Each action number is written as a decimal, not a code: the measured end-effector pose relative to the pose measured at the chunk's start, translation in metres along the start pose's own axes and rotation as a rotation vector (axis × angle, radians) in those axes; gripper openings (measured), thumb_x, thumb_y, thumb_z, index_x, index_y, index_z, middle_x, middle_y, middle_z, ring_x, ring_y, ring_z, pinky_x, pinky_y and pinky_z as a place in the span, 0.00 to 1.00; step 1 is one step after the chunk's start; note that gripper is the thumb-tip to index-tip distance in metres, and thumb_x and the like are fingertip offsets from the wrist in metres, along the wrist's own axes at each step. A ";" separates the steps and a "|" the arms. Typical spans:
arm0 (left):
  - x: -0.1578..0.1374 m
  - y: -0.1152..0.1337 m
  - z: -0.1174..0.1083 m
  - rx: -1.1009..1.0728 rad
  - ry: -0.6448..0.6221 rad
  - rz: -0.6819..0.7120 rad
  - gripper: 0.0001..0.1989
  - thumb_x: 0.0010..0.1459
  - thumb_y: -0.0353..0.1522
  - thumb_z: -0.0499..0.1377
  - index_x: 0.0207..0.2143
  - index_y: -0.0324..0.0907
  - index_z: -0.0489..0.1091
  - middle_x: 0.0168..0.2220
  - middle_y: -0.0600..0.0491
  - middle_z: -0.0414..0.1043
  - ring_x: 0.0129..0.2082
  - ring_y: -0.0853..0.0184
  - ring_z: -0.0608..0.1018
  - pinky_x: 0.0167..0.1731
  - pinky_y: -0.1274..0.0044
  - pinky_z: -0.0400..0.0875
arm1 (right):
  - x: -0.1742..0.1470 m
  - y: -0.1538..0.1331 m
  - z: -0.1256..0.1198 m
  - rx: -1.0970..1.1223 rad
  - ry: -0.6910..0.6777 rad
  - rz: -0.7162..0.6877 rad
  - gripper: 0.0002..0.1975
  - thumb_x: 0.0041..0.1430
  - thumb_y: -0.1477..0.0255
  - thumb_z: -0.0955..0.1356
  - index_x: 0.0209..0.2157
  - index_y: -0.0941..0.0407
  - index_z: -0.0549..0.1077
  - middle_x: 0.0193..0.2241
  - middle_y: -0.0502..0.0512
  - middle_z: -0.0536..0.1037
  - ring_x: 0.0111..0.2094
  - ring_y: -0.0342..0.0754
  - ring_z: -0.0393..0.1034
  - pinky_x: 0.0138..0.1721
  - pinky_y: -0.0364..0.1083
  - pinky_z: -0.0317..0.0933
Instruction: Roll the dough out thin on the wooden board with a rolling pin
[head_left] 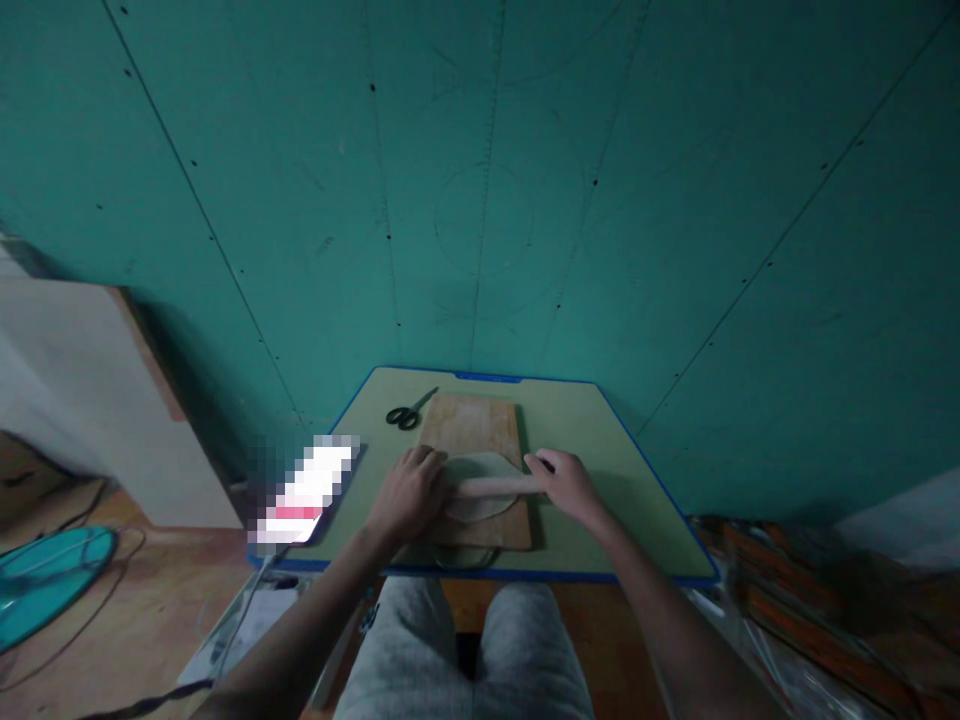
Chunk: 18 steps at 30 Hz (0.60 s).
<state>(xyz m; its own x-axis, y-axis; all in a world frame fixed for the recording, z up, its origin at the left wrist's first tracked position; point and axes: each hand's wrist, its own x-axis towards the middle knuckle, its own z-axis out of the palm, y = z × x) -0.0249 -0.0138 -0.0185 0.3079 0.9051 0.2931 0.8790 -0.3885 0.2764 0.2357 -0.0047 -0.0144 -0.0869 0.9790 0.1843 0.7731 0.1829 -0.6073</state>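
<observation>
Running left-to-right, rolling pin (pixel 496 486)

Ahead of the fingers (pixel 431 462), a green wall (pixel 300 130) is filling most of the view, its dark seams spreading apart between rows of small dots (faint drawn circles are showing on it, too). Beneath the fingers, a pale-topped table (pixel 600 425) with a blue rim is standing near that wall. Well to the left of the fingers, a whitish panel (pixel 82 400) with a brown edge is standing at a slant, and below it a reddish-brown floor (pixel 187 570) is holding a turquoise rounded object (pixel 52 580). To the right of the fingers, orange-brown clutter (pixel 795 590) is lying in shadow, too dim to identify. Low light is leaving the room's sides darker.
</observation>
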 end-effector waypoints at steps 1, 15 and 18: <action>0.001 0.004 0.001 0.002 -0.024 -0.027 0.14 0.65 0.29 0.48 0.47 0.40 0.70 0.46 0.46 0.72 0.47 0.61 0.74 0.49 0.70 0.68 | 0.002 -0.001 0.002 -0.044 0.002 0.020 0.19 0.63 0.62 0.61 0.20 0.55 0.65 0.19 0.48 0.69 0.23 0.42 0.61 0.26 0.42 0.47; 0.022 0.024 -0.008 0.170 -0.209 -0.292 0.13 0.66 0.36 0.47 0.41 0.40 0.67 0.39 0.46 0.75 0.38 0.60 0.79 0.33 0.74 0.67 | 0.028 -0.009 0.007 -0.511 -0.264 0.283 0.16 0.66 0.70 0.55 0.44 0.54 0.72 0.42 0.59 0.79 0.41 0.51 0.73 0.33 0.44 0.54; 0.013 0.029 -0.008 0.202 -0.217 -0.258 0.13 0.66 0.36 0.46 0.42 0.40 0.67 0.38 0.45 0.74 0.38 0.59 0.78 0.33 0.73 0.67 | 0.033 -0.009 0.006 -0.539 -0.317 0.243 0.17 0.67 0.70 0.56 0.44 0.55 0.74 0.45 0.60 0.78 0.45 0.51 0.73 0.38 0.44 0.57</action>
<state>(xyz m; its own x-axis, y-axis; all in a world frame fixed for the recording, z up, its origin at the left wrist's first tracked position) 0.0020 -0.0146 0.0010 0.1180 0.9925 0.0313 0.9850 -0.1210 0.1233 0.2220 0.0260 -0.0074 0.0128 0.9808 -0.1945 0.9925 -0.0362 -0.1170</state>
